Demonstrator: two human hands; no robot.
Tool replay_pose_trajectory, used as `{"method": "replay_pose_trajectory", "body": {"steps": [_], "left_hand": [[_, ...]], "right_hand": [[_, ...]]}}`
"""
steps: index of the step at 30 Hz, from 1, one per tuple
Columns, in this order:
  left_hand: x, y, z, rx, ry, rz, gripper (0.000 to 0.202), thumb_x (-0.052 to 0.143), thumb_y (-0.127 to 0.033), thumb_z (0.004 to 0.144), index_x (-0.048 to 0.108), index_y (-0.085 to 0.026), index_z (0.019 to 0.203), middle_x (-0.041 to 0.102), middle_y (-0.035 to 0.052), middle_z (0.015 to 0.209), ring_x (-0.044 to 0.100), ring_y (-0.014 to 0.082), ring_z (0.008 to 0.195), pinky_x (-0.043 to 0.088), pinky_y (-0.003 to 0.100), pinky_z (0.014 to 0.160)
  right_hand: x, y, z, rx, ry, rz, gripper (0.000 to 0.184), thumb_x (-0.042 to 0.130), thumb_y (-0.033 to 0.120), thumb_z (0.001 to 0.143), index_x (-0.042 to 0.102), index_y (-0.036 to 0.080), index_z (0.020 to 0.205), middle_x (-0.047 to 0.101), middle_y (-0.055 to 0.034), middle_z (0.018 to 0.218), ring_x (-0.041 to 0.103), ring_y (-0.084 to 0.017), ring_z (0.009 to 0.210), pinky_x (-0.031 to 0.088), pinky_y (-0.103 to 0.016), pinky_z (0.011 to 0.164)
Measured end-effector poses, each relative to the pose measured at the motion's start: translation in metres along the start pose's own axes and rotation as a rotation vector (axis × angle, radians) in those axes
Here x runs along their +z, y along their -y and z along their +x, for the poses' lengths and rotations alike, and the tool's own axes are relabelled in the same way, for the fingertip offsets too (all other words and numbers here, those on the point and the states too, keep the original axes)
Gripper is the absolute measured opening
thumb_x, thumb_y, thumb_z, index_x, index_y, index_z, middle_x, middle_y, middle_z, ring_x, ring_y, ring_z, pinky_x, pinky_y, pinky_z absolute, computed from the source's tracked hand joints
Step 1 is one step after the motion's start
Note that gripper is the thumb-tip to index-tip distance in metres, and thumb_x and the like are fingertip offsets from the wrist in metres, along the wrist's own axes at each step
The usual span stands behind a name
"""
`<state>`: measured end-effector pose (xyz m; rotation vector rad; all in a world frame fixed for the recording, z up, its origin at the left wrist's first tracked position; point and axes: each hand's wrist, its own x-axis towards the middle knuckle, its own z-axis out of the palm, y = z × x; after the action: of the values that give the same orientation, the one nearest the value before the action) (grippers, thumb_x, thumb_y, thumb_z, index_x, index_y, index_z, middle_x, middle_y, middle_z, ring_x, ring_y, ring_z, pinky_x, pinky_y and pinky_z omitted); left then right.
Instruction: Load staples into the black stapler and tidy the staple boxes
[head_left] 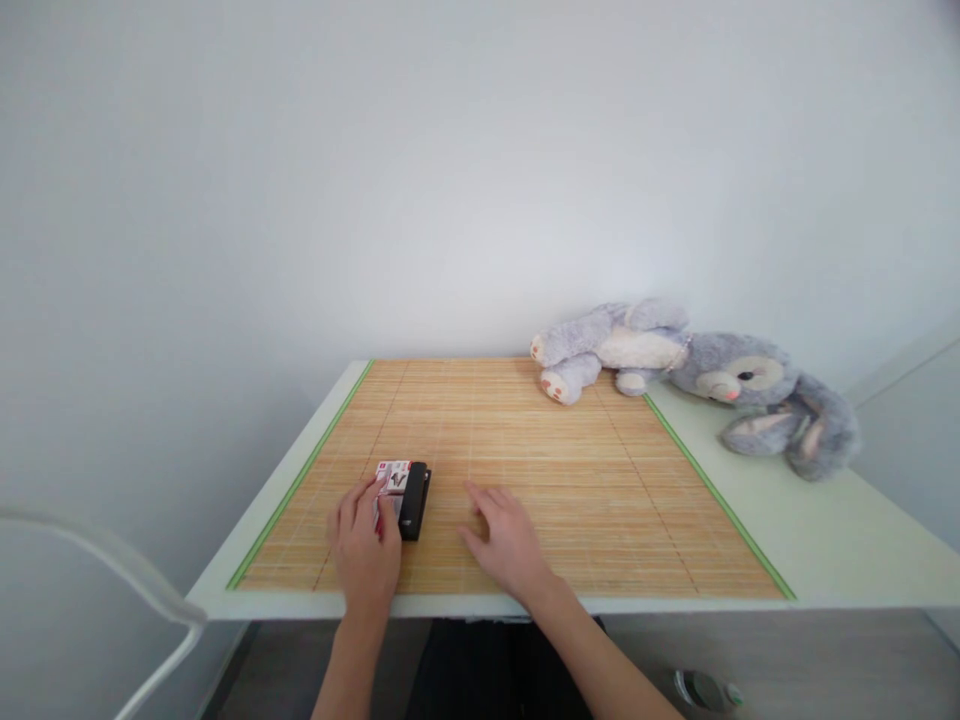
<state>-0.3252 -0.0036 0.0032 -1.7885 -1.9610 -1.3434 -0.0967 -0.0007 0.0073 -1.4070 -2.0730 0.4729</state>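
Observation:
My left hand (pixel 363 543) rests on the bamboo mat (pixel 570 480) with its fingers lying over a small white and red box (pixel 393 478). A black stapler-like object (pixel 413 499) lies right beside the box, touching it on the right. My right hand (pixel 504 540) lies flat on the mat a little to the right of these, fingers spread, holding nothing.
A grey plush rabbit (pixel 705 375) lies on its side at the table's far right corner. The white table (pixel 847 530) stands against a pale wall. A white chair back (pixel 112 570) curves in at the lower left. A bottle (pixel 709 692) lies on the floor at the lower right.

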Motion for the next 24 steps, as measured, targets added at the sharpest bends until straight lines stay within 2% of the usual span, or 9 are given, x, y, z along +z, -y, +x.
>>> {"method": "replay_pose_trajectory", "body": {"steps": [2,3,6,9,12,15,24], "left_hand": [[0.001,-0.025,-0.008,0.059,0.032,-0.060,0.031,0.051,-0.027,0.102,0.065,-0.024,0.130,0.064,0.0119,0.139,0.057,0.0298,0.131,0.039,0.054,0.118],[0.005,-0.039,-0.012,0.098,0.090,-0.098,0.032,0.051,-0.026,0.102,0.064,-0.025,0.132,0.064,0.0108,0.138,0.057,0.0283,0.130,0.040,0.052,0.118],[0.027,-0.078,-0.023,0.224,0.394,-0.128,0.041,0.049,-0.035,0.104,0.056,-0.027,0.144,0.060,0.0091,0.146,0.054,0.0266,0.137,0.042,0.047,0.118],[0.055,-0.100,-0.028,0.257,0.569,-0.003,0.058,0.049,-0.048,0.102,0.045,-0.026,0.156,0.045,0.0085,0.163,0.040,0.0286,0.151,0.034,0.048,0.125],[0.073,-0.104,-0.031,0.282,0.612,0.113,0.068,0.048,-0.055,0.101,0.037,-0.028,0.162,0.034,0.0066,0.170,0.024,0.0325,0.159,0.022,0.054,0.129],[0.080,-0.102,-0.033,0.291,0.610,0.169,0.070,0.046,-0.058,0.101,0.031,-0.032,0.164,0.029,0.0036,0.172,0.014,0.0345,0.162,0.014,0.061,0.129],[0.080,-0.103,-0.038,0.296,0.586,0.196,0.072,0.042,-0.062,0.101,0.028,-0.033,0.165,0.025,0.0035,0.173,0.013,0.0344,0.162,0.011,0.063,0.129]], "right_hand": [[-0.022,-0.028,-0.011,0.033,-0.081,-0.083,0.053,0.062,0.038,0.099,0.054,0.029,0.151,0.069,-0.0091,0.128,0.060,-0.029,0.119,0.047,-0.044,0.104],[-0.032,-0.043,-0.016,0.062,-0.110,-0.130,0.052,0.058,0.040,0.101,0.052,0.031,0.153,0.066,-0.0091,0.135,0.057,-0.029,0.125,0.045,-0.045,0.107],[-0.052,-0.079,-0.027,0.182,-0.135,-0.321,0.063,0.052,0.052,0.102,0.042,0.030,0.161,0.053,-0.0096,0.155,0.041,-0.032,0.146,0.033,-0.050,0.119],[-0.055,-0.095,-0.032,0.309,-0.090,-0.503,0.078,0.046,0.065,0.100,0.029,0.029,0.167,0.033,-0.0087,0.170,0.019,-0.037,0.158,0.017,-0.057,0.125],[-0.049,-0.095,-0.033,0.348,-0.048,-0.584,0.082,0.039,0.073,0.099,0.025,0.030,0.168,0.021,-0.0069,0.175,0.007,-0.039,0.161,0.007,-0.062,0.125],[-0.044,-0.091,-0.033,0.347,-0.038,-0.600,0.084,0.036,0.076,0.098,0.025,0.031,0.168,0.018,-0.0066,0.176,0.003,-0.041,0.161,0.002,-0.067,0.124],[-0.043,-0.087,-0.034,0.354,-0.038,-0.612,0.084,0.036,0.075,0.099,0.023,0.029,0.168,0.016,-0.0077,0.176,0.003,-0.043,0.161,0.001,-0.070,0.123]]}}
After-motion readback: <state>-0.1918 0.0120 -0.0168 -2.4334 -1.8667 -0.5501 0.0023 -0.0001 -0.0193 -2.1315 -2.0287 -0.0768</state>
